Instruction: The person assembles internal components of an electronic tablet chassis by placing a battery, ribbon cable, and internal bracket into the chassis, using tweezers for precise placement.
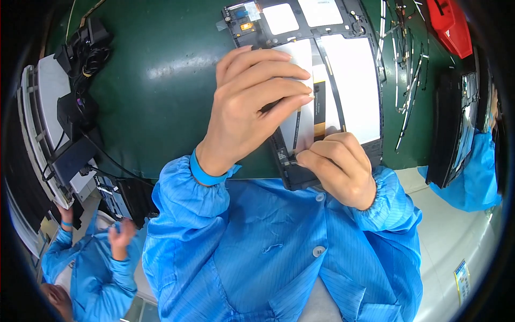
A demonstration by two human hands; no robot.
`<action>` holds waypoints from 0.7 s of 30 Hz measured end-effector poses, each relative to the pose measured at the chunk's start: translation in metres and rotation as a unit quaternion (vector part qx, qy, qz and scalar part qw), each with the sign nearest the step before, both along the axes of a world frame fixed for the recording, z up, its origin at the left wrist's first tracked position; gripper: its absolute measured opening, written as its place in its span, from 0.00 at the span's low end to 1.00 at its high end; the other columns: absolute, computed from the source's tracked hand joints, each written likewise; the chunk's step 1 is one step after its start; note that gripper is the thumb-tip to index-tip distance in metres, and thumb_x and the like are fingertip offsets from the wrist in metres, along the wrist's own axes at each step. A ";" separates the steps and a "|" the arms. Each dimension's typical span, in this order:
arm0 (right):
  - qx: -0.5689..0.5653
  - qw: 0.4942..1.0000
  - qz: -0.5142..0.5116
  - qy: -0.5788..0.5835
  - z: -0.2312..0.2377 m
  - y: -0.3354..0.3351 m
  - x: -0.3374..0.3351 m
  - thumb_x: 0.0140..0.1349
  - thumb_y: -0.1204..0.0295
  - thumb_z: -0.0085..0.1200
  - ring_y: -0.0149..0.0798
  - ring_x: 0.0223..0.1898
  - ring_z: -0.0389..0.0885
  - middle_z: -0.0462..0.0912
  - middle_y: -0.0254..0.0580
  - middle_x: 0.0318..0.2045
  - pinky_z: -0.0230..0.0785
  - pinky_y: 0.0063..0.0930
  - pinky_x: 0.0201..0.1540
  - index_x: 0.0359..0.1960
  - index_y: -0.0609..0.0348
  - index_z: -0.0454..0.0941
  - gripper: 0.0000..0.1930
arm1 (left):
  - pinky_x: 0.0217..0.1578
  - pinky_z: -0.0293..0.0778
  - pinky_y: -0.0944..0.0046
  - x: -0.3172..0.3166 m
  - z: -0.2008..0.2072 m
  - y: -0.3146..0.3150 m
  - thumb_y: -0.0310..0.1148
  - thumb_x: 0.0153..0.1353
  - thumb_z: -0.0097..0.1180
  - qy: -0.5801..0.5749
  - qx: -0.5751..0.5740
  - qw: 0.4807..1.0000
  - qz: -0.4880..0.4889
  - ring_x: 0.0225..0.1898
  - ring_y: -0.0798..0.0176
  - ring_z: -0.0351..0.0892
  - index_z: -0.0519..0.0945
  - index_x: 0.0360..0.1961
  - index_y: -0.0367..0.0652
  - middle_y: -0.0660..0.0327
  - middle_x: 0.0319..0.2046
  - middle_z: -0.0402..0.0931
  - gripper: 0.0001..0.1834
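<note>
An opened tablet chassis [354, 86], black-framed with white panels inside, lies on the green table [161, 80] near its front edge, directly in front of the person. The left hand [252, 102] rests on the chassis's left side with its fingers curled and laid across a white panel, pressing down rather than clasping anything. The right hand [335, 166] is at the chassis's near edge, its thumb and forefinger pinched closed on a thin black flex strip [296, 134] that runs up the middle of the frame. A bundle of thin metal strips [407, 70] lies just right of the chassis, and a red bin [450, 24] sits at the table's far right corner. Black cables and adapters [80, 53] crowd the left edge. Other people's blue sleeves show at the right [477, 172] and lower left [86, 257].
</note>
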State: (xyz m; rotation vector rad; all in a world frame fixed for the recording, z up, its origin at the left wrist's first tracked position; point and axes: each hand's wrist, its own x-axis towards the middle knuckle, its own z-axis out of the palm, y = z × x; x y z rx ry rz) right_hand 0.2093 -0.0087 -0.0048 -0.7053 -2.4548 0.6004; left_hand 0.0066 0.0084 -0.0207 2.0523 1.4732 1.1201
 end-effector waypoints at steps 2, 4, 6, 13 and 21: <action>-0.010 1.000 0.003 -0.005 0.001 0.001 0.000 0.36 0.74 0.55 0.37 0.34 0.74 0.75 0.37 0.33 0.71 0.28 0.36 0.32 0.61 0.79 0.15 | 0.54 0.62 0.58 0.000 -0.001 0.000 0.28 0.45 0.67 -0.002 0.001 1.000 -0.001 0.48 0.62 0.75 0.86 0.26 0.46 0.67 0.35 0.83 0.05; -0.008 1.000 0.003 -0.006 0.001 0.001 0.000 0.37 0.74 0.55 0.37 0.34 0.73 0.75 0.37 0.33 0.71 0.28 0.36 0.32 0.61 0.79 0.16 | 0.54 0.62 0.57 0.000 -0.001 0.001 0.28 0.45 0.68 -0.003 0.002 1.000 -0.002 0.49 0.62 0.75 0.86 0.26 0.45 0.66 0.35 0.83 0.05; -0.008 1.000 0.004 -0.007 0.002 0.002 0.001 0.37 0.73 0.55 0.37 0.34 0.73 0.75 0.37 0.33 0.71 0.28 0.35 0.32 0.61 0.79 0.16 | 0.55 0.59 0.58 0.002 -0.002 0.001 0.29 0.47 0.66 -0.023 0.003 1.000 0.007 0.46 0.63 0.76 0.84 0.25 0.48 0.69 0.34 0.82 0.02; -0.008 1.000 0.008 -0.009 0.001 0.001 0.001 0.38 0.73 0.54 0.37 0.34 0.73 0.75 0.37 0.34 0.70 0.28 0.34 0.33 0.61 0.78 0.16 | 0.54 0.60 0.58 0.002 0.000 0.001 0.29 0.47 0.65 -0.007 0.003 1.000 0.012 0.46 0.63 0.76 0.84 0.24 0.48 0.69 0.34 0.82 0.03; -0.020 1.000 0.005 -0.013 0.003 0.001 -0.003 0.38 0.75 0.55 0.35 0.35 0.73 0.79 0.38 0.43 0.70 0.27 0.34 0.33 0.62 0.79 0.15 | 0.55 0.63 0.56 0.002 0.008 -0.002 0.31 0.44 0.70 -0.016 -0.030 0.998 0.047 0.48 0.58 0.76 0.83 0.35 0.43 0.60 0.39 0.81 0.14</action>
